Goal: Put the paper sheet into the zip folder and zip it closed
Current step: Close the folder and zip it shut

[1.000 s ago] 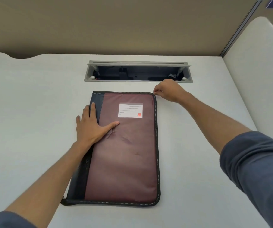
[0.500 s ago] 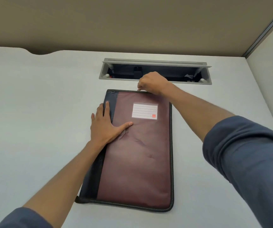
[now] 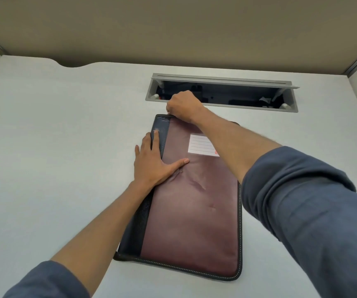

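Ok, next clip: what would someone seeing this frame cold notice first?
The maroon zip folder lying flat in the middle of the white desk. The left hand presses flat on its dark left edge, while the right hand reaches across and pinches at its far top edge, near the left corner. Just behind it, an open grey cable tray is sunk into the desk.

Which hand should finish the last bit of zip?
Right. The right hand already pinches at the folder's far edge near the left corner; the left hand lies flat, holding the folder down.
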Demonstrator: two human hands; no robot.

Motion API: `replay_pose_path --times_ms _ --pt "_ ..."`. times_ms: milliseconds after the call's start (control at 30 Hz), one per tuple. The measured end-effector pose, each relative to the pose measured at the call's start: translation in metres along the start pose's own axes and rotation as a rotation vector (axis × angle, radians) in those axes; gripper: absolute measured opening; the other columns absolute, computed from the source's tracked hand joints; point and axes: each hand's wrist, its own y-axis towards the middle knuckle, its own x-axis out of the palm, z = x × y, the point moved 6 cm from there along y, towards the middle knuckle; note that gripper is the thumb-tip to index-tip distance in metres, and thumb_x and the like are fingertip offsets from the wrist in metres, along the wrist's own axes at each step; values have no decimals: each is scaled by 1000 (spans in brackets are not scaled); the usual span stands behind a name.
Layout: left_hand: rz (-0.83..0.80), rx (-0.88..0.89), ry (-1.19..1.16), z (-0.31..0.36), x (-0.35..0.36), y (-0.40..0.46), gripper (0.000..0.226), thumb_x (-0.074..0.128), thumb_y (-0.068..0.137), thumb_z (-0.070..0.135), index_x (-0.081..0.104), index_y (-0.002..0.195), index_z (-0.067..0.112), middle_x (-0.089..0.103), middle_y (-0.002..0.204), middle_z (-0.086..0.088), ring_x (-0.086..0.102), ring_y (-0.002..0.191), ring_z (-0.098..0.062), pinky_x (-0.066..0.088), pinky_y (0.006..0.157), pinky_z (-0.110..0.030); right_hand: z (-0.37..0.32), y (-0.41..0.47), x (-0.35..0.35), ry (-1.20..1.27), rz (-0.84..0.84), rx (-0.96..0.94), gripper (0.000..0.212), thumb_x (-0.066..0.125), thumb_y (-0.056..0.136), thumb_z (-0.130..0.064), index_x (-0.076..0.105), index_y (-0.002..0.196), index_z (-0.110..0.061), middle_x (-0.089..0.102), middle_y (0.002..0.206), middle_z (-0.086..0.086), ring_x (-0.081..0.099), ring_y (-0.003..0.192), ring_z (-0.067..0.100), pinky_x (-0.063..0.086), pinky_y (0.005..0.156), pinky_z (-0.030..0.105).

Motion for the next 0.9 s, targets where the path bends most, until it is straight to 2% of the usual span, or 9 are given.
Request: replay_pose_path --times_ms 200,300,400,500,600,667,767,900 --pt "4 -5 7 1 -1 0 126 36 55 100 5 153 27 20 158 -7 21 144 -26 23 116 -54 -6 9 1 6 -6 45 24 49 89 -3 52 67 -12 51 66 4 48 59 26 36 56 30" --pt "1 2 18 2 0 0 126 34 55 100 6 153 25 19 159 -8 20 145 -26 21 117 -53 -3 6 8 82 33 126 22 51 93 -9 55 72 -12 53 69 4 55 64 28 38 58 31" --pt "-3 -7 21 2 -1 0 126 33 56 100 5 153 25 17 160 -8 17 146 -26 17 119 -52 -2 3 14 224 88 195 15 51 97 -15 66 96 -13 66 84 8 64 79 32 40 62 33" --pt "-29 -20 -10 2 -2 0 127 36 56 99 6 153 24 17 160 -7 15 147 -25 15 119 -50 0 -10 13 360 98 265 29 47 99 -23 57 126 -19 70 105 10 65 93 32 49 74 39" --pt "8 -11 -22 4 -11 -1 119 43 66 90 10 153 16 21 158 -11 19 145 -26 20 118 -48 1 -44 14 452 105 346 37 49 97 -31 54 132 -22 66 122 4 60 111 30 50 87 42" --pt "66 22 55 4 -20 -7 104 42 77 80 17 151 11 29 154 -14 28 141 -29 30 113 -49 3 -79 18 510 121 417 38 52 94 -34 57 130 -21 62 127 2 57 115 27 47 89 42" --pt "89 35 183 0 -28 -24 90 39 82 74 27 146 10 38 146 -15 39 131 -32 40 101 -48 6 -138 27 559 112 519 39 55 90 -38 58 124 -18 56 129 1 54 117 24 47 86 38" --pt "41 -73 193 -19 -33 -53 84 37 81 76 41 132 10 50 126 -14 49 113 -32 46 83 -45 -1 -224 32 624 150 822 53 54 88 -47 52 131 -16 47 141 2 48 126 25 46 93 41"
